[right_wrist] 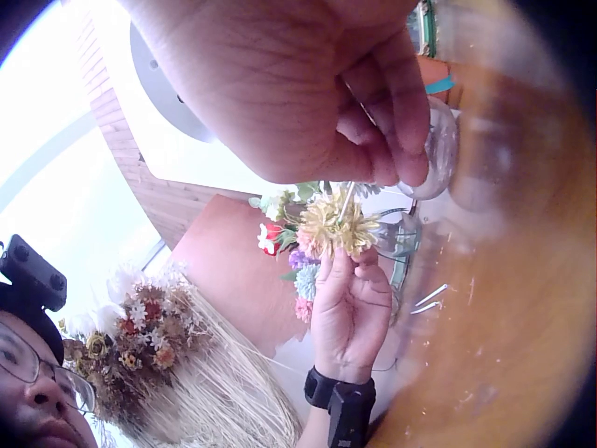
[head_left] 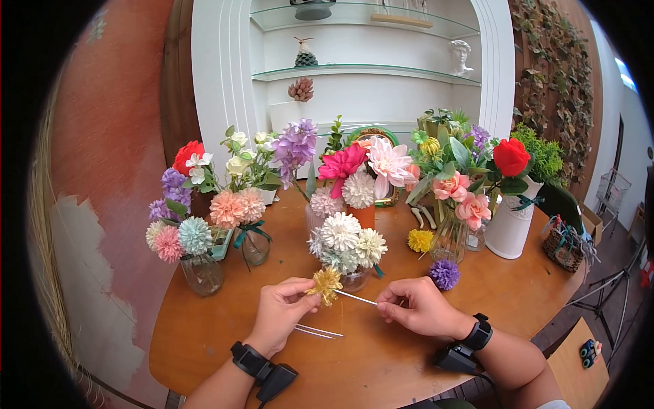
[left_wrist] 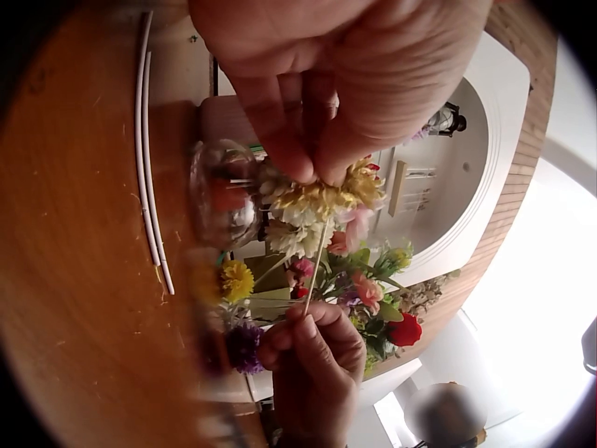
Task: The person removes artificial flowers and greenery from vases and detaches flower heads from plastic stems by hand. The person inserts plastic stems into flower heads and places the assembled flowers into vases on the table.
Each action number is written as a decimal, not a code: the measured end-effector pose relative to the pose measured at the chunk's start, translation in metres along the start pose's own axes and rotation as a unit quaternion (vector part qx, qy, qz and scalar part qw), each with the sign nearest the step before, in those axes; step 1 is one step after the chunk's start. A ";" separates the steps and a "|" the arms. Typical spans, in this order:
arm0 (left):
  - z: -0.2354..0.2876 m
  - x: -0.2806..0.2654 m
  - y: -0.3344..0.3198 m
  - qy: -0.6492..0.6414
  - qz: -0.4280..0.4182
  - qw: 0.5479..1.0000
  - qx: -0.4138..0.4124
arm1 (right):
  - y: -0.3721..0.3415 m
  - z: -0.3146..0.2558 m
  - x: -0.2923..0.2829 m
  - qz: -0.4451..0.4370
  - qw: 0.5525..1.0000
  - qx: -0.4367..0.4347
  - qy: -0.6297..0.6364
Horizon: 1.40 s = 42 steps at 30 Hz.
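A gold artificial flower [head_left: 325, 285] is pinched at its petals between the thumb and fingers of my left hand [head_left: 281, 310]. From the flower a thin white stem [head_left: 355, 297] runs to the right, and my right hand [head_left: 421, 308] pinches its far end. Both hands are above the near middle of the table. In the left wrist view the stem [left_wrist: 317, 266] meets the underside of the yellow-gold petals [left_wrist: 322, 198]. Two loose white stems [head_left: 319, 332] lie on the table beside my left hand.
A glass vase of white pompom flowers [head_left: 340, 233] stands just beyond my hands. A purple pompom [head_left: 445, 274] and a yellow one [head_left: 419, 240] lie to the right. More vases, including a white pitcher [head_left: 509, 228], ring the wooden table [head_left: 225, 327]. A wicker basket [head_left: 563, 247] sits at the right edge.
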<state>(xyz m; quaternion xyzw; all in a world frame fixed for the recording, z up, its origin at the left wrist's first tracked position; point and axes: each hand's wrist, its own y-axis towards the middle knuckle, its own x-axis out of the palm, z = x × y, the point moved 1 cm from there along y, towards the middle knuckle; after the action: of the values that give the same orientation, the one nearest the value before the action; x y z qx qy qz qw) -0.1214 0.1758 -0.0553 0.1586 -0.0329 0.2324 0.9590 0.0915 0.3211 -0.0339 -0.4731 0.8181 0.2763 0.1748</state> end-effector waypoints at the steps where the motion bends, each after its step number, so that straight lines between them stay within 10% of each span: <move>1: 0.000 0.000 0.000 0.005 0.002 1.000 0.005 | 0.000 0.000 0.000 -0.002 1.000 0.003 0.000; 21: -0.002 0.003 -0.001 0.070 -0.028 0.997 0.033 | 0.000 0.004 0.003 -0.005 0.999 -0.003 0.051; 26: 0.011 0.016 -0.005 -0.111 -0.017 0.993 -0.029 | -0.001 -0.001 0.003 -0.007 0.992 0.023 0.125; 42: 0.003 0.023 -0.014 0.020 -0.179 0.980 -0.090 | -0.003 -0.009 0.017 -0.208 0.947 0.080 0.230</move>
<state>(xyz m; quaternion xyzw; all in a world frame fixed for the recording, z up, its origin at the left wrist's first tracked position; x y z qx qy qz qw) -0.0944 0.1733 -0.0532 0.0702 -0.0059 0.0566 0.9959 0.0857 0.3032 -0.0370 -0.6681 0.7388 0.0514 0.0724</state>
